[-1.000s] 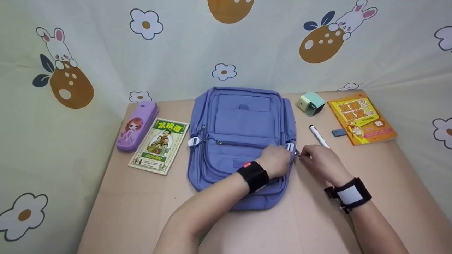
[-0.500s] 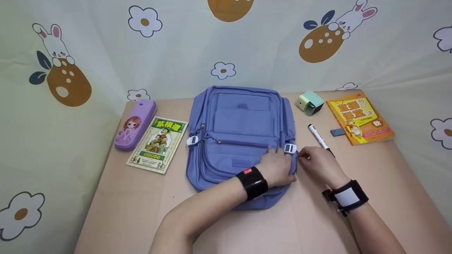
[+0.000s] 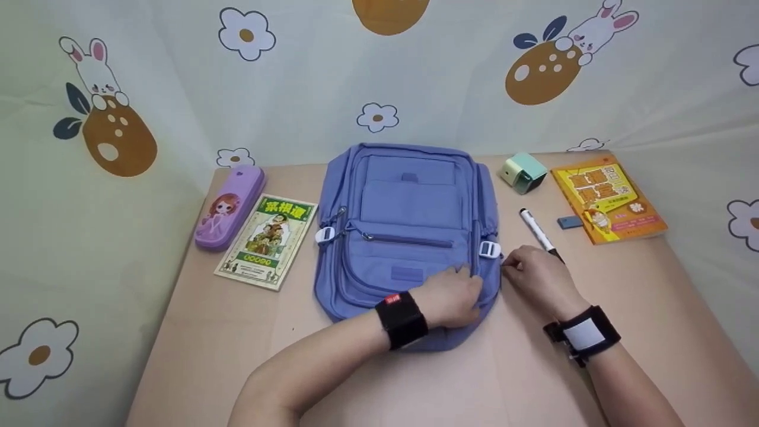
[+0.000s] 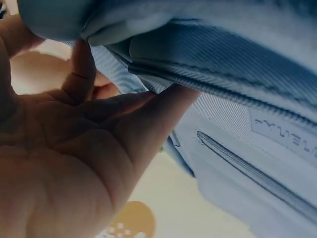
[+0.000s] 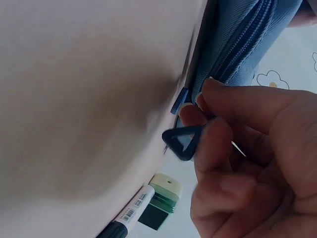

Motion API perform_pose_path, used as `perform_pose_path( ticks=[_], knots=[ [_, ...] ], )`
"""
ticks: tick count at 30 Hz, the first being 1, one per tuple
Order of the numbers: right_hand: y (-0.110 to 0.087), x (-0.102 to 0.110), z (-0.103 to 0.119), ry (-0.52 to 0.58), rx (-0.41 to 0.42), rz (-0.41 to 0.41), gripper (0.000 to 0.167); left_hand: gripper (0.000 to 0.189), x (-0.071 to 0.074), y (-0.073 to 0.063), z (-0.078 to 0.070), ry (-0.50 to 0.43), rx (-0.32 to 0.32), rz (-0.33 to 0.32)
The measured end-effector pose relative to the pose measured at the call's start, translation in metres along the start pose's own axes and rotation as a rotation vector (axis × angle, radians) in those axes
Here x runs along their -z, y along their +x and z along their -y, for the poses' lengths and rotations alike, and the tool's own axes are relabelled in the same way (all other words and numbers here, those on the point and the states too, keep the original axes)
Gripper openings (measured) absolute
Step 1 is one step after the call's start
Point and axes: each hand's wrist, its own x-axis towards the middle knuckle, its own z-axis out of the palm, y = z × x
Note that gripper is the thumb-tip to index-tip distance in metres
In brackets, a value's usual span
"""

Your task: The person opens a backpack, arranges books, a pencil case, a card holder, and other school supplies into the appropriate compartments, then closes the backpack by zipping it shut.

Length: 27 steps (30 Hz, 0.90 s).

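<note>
Curtained-off nook; rabbit-print cloth [image 3: 308, 89] hangs behind and beside the table [image 3: 219, 338]

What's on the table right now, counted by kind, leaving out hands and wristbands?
Backpack: 1
Books: 2 (green-titled book, orange book)
Purple case: 1
Marker: 1
Small items: 2 (mint-green box, blue block)
Total: 7

blue backpack [image 3: 409, 204], purple case [image 3: 230, 207], flower-patterned cloth [image 3: 302, 112]

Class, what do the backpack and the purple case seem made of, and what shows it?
The backpack: matt woven fabric, probably synthetic; ribbing shows in the left wrist view. The purple case: smooth, perhaps plastic or a coated shell; its rounded edges look uncreased.
</note>
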Motion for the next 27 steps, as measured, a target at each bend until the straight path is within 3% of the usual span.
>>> perform_pose_path(
  ticks=[5,27],
  knots=[
    [-0.008,0.001,0.001,-0.053,0.001,-0.024,0.003,0.031,0.006,0.007,0.007,-0.06,0.004,0.043],
    [-0.03,0.017,0.025,-0.093,0.054,0.081,0.008,0.025,0.003,0.005,0.009,-0.068,-0.006,0.01]
  ],
)
